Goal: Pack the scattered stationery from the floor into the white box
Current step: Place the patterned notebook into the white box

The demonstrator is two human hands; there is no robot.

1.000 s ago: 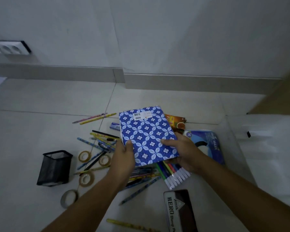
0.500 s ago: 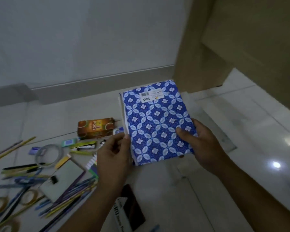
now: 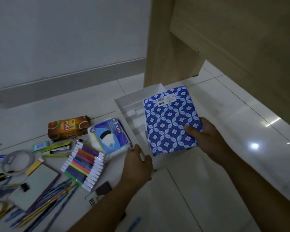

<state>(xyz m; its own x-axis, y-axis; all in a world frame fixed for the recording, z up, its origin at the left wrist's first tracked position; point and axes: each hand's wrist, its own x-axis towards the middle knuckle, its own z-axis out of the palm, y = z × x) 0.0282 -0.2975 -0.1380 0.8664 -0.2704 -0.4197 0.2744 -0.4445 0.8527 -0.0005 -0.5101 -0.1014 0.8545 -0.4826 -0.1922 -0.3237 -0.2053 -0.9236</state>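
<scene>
A blue notebook (image 3: 170, 121) with a white flower pattern hangs over the right half of the white box (image 3: 131, 104), which stands on the floor tiles. My right hand (image 3: 206, 139) is shut on the notebook's lower right edge. My left hand (image 3: 137, 164) grips the box's near left rim. White dividers show inside the box to the left of the notebook. Left of the box lie a face mask pack (image 3: 110, 136), a pack of coloured markers (image 3: 84, 166), a brown tea carton (image 3: 69, 128), tape rolls (image 3: 17, 162), a small notepad (image 3: 34, 185) and several pens and pencils (image 3: 47, 203).
A wooden furniture leg and panel (image 3: 166, 47) rise just behind the box, with more wood overhead on the right. A grey skirting board (image 3: 65, 82) runs along the wall behind. Glossy tiles stretch to the right of the box.
The notebook has travelled right and down over the white box. My left hand has let go of the notebook and now holds the box's rim. The view has swung right.
</scene>
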